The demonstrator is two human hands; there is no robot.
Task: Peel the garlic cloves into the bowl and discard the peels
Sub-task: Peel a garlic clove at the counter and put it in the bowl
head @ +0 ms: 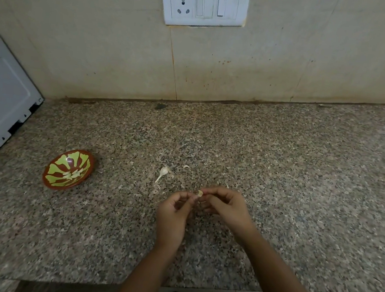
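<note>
Pinching what?
One garlic clove (pixel 200 193), held between the curled fingertips of my left hand (pixel 173 217) and right hand (pixel 225 208), above the near middle of the counter (pixel 301 180).
Bowl position?
Bowl (pixel 80 159) well apart to the left, upright; peeled cloves (pixel 73 174) inside.
Other items noted?
Unpeeled piece with stalk (pixel 163 172) just beyond my hands, peel scrap (pixel 186 167) to its right. White appliance (pixel 2 104) far left, switchboard (pixel 204 4) on the wall.

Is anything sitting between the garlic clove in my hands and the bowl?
Nothing visible blocks it. The clove, pinched by left hand and right hand, has bare counter leftward to the bowl; only a loose garlic piece lies flat near that path.
</note>
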